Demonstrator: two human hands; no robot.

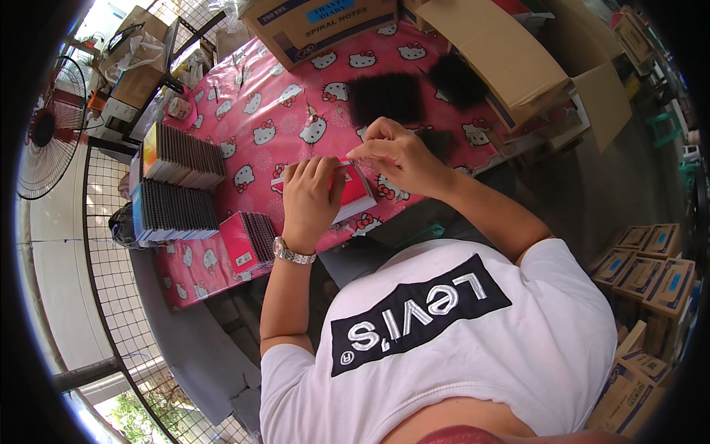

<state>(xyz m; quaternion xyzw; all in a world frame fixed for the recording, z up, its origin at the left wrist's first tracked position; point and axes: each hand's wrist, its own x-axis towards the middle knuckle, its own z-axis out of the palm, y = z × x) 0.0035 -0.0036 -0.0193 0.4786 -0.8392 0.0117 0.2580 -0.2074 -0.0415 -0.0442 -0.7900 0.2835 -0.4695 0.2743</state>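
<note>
A red-covered notebook (pixel 358 194) with white pages lies at the table's near edge in front of me. My left hand (pixel 310 194), with a metal watch on its wrist, is closed over the notebook's far edge, fingers curled along it. At that edge's right end my right hand (pixel 403 157) makes a pinch, thumb and forefinger together. Whatever is between those fingertips is too small to make out. Just beyond my hands sits a black, fuzzy-looking pile (pixel 384 98), and a second dark pile (pixel 455 80) lies to its right.
Stacked spiral notebooks stand at the left: orange-edged (pixel 185 154), blue (pixel 176 211) and red (pixel 248 240). A closed carton (pixel 322 29) and an open carton (pixel 510 55) occupy the far side of the pink patterned table (pixel 262 159). More cartons (pixel 643 266) are piled at right; a fan (pixel 48 127) stands left.
</note>
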